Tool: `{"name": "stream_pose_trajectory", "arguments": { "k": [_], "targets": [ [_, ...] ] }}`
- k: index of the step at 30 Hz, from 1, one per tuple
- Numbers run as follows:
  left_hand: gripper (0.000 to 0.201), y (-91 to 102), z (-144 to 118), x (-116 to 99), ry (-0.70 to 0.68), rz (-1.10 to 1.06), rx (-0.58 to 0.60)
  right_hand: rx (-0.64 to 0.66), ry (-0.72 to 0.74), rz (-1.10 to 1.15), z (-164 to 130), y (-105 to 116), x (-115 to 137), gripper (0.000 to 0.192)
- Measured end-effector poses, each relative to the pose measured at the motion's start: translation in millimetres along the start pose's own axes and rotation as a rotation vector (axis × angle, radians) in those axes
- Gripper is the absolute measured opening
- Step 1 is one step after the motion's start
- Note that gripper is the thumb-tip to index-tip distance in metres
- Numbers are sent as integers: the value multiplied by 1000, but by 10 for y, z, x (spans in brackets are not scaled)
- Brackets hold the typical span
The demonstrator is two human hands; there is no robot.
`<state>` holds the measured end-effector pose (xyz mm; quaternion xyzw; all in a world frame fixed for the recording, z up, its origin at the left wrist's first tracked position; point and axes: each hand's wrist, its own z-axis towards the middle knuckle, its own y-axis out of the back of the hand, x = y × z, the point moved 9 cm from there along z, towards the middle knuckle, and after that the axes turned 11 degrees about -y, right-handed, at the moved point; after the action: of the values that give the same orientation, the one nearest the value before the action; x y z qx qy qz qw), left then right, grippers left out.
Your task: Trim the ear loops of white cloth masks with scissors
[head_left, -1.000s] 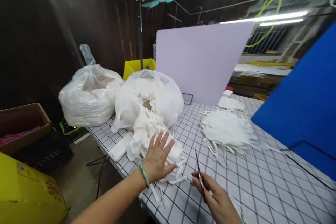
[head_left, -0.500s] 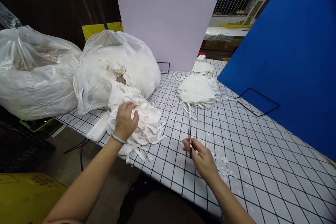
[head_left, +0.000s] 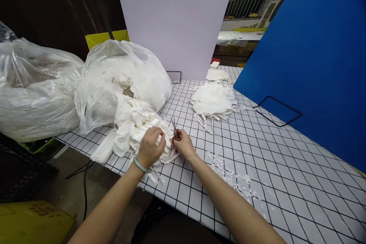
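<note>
My left hand (head_left: pixel 151 146) is over a loose heap of white cloth pieces with straps (head_left: pixel 137 116), its fingers curled in toward the thumb. White cloth shows between thumb and fingers, though most of the grip is hidden. Close on its right, my right hand (head_left: pixel 183 144) grips a pair of scissors (head_left: pixel 174 126) by the dark handles, blades pointing away from me. Farther back on the table lies a stacked pile of white strapped pieces (head_left: pixel 212 99). Small white clippings (head_left: pixel 228 173) are scattered to the right of my right forearm.
Two clear plastic bags of white pieces, the nearer one (head_left: pixel 134 68) and the left one (head_left: pixel 37 95), stand at the left. A white bundle (head_left: pixel 103 148) lies by the edge of the grid-patterned table (head_left: pixel 286 160). A lilac panel (head_left: pixel 177 19) and a blue panel (head_left: pixel 309 57) stand behind.
My right hand has swung left with the scissors, from the middle of the table to beside my left hand. My left hand has shifted right and nearer, its fingers more curled.
</note>
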<state>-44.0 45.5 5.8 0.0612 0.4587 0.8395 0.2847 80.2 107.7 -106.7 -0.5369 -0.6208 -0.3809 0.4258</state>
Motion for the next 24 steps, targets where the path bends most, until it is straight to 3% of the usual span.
{"name": "stream_pose_trajectory", "arguments": {
  "k": [3,5,8,11,15,17,19,24],
  "targets": [
    [24,129,328,508,42,92,-25,37,-1,9,-182,-41,-45,26],
    [28,94,554,758,18,115,28,69,-8,0,-421,-10,-128,25],
    [19,-3,835,944,-46,98,142,113,-38,-36,-784,82,-323,23],
    [17,136,1005,964,-67,92,146,124,-51,-101,-1043,233,-503,19],
    [20,507,958,809,-3,152,-7,20,12,-94,-1274,547,-495,19],
    [29,490,789,613,6,157,-25,-28,42,-59,-1358,666,-416,20],
    [31,291,556,353,-27,113,35,-65,72,-26,-1404,734,-333,21],
    [15,-422,-15,-244,-208,-33,420,-120,40,11,-1300,738,-348,32]
  ]
}}
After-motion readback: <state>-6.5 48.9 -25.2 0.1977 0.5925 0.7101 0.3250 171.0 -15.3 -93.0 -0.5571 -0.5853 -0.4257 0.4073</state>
